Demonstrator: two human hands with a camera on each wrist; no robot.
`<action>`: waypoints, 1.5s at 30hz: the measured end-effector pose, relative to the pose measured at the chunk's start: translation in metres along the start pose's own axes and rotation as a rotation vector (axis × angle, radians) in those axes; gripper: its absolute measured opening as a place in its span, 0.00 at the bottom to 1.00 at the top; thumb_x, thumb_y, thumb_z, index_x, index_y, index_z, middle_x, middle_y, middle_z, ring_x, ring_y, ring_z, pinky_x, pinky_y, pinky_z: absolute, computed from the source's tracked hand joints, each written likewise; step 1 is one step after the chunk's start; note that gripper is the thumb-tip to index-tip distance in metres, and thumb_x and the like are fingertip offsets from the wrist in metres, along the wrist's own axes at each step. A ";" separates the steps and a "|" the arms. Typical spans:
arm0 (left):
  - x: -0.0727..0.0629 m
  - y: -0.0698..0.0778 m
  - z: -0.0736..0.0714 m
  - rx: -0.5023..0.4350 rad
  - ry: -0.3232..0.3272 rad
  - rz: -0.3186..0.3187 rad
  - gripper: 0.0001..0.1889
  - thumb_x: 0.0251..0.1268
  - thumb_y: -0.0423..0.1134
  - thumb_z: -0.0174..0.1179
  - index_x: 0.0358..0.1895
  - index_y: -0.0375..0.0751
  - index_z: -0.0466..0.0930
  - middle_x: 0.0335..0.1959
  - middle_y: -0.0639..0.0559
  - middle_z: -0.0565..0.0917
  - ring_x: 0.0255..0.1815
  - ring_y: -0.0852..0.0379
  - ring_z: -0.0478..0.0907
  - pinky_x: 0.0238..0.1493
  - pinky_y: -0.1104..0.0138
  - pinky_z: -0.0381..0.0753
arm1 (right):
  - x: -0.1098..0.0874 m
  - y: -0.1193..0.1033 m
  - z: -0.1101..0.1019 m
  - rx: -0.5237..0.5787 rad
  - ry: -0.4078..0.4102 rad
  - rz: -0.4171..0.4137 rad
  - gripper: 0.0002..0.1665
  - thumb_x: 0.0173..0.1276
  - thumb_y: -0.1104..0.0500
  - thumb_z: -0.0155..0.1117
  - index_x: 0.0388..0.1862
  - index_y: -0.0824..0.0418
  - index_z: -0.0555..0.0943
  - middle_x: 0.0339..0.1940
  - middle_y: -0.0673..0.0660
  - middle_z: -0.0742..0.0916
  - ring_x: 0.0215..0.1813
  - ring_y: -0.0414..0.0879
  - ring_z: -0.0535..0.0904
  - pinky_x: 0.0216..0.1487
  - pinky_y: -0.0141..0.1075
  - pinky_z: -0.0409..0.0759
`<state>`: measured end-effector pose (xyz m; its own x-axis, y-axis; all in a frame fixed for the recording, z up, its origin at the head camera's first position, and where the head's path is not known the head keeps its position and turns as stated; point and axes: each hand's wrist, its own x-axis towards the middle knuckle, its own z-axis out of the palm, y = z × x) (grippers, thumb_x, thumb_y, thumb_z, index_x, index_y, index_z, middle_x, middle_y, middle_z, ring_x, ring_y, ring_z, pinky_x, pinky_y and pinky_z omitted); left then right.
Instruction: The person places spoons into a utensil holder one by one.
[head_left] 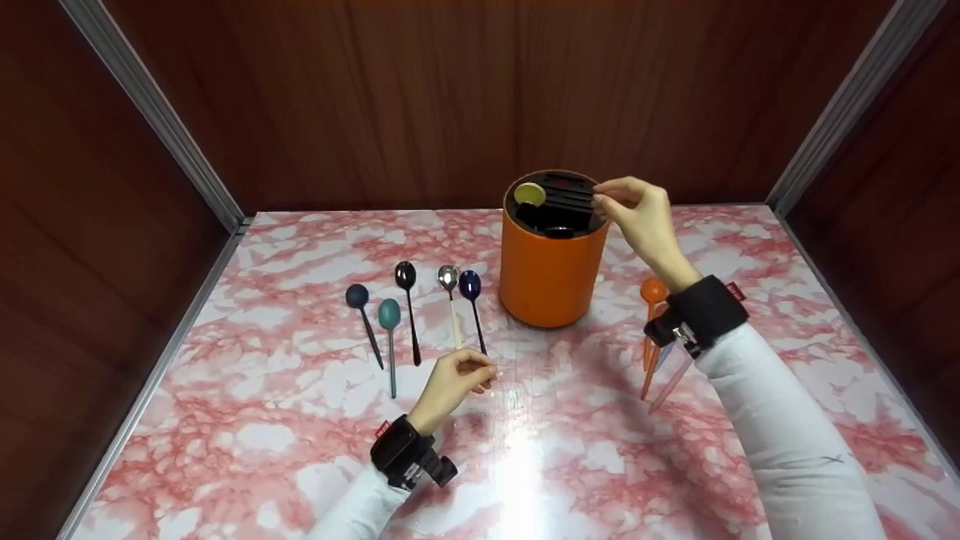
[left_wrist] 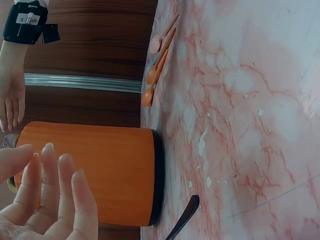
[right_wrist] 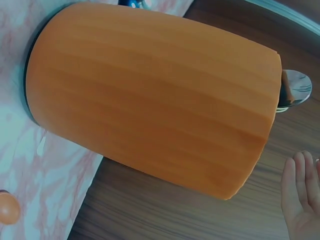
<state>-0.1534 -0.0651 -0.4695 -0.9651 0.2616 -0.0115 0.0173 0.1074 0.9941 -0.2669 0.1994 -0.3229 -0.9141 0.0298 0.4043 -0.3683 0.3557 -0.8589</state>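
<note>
An orange utensil holder (head_left: 551, 281) with a black slotted top stands upright at the table's back. A yellow spoon bowl (head_left: 529, 194) and a dark shiny spoon bowl (head_left: 559, 232) show in its opening. My right hand (head_left: 636, 214) is at the right side of the rim, thumb and index close together, nothing visible between them. In the left wrist view that hand's fingers look straight. Low over the table, my left hand (head_left: 457, 381) has loosely bent fingers and holds nothing. Closest to it are a dark blue spoon (head_left: 470, 285) and a silver spoon with a cream handle (head_left: 448, 277).
Farther left lie a black spoon (head_left: 405, 275), a teal spoon (head_left: 388, 313) and a navy spoon (head_left: 358, 296). Right of the holder, orange spoons (head_left: 654, 290) lie with a pink-handled spoon (head_left: 670, 386) and a bluish one, partly behind the right wrist. Wooden panels enclose the marbled table (head_left: 262, 435).
</note>
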 end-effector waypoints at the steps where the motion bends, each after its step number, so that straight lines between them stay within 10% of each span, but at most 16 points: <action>1: 0.000 0.000 0.000 0.000 0.000 -0.001 0.11 0.60 0.32 0.58 0.40 0.24 0.76 0.36 0.28 0.81 0.31 0.54 0.80 0.33 0.68 0.81 | -0.001 0.000 -0.001 0.004 0.000 -0.003 0.13 0.62 0.66 0.61 0.42 0.75 0.80 0.26 0.43 0.84 0.28 0.33 0.80 0.33 0.24 0.81; 15: 0.000 -0.001 0.000 0.000 0.004 -0.015 0.11 0.60 0.31 0.58 0.40 0.23 0.76 0.36 0.29 0.82 0.30 0.53 0.80 0.32 0.70 0.81 | -0.024 -0.018 -0.006 0.114 -0.060 -0.012 0.13 0.62 0.72 0.58 0.42 0.82 0.76 0.25 0.42 0.84 0.29 0.31 0.80 0.33 0.21 0.80; 45: 0.003 -0.007 -0.001 0.002 0.001 -0.019 0.12 0.60 0.32 0.58 0.41 0.23 0.76 0.34 0.32 0.82 0.29 0.55 0.79 0.32 0.70 0.80 | -0.068 0.020 -0.034 0.024 -0.022 0.074 0.13 0.63 0.69 0.58 0.42 0.80 0.78 0.22 0.36 0.83 0.25 0.29 0.79 0.31 0.20 0.78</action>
<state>-0.1567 -0.0660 -0.4768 -0.9655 0.2584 -0.0305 -0.0009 0.1139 0.9935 -0.2067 0.2360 -0.3571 -0.9423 0.0344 0.3331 -0.3038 0.3310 -0.8934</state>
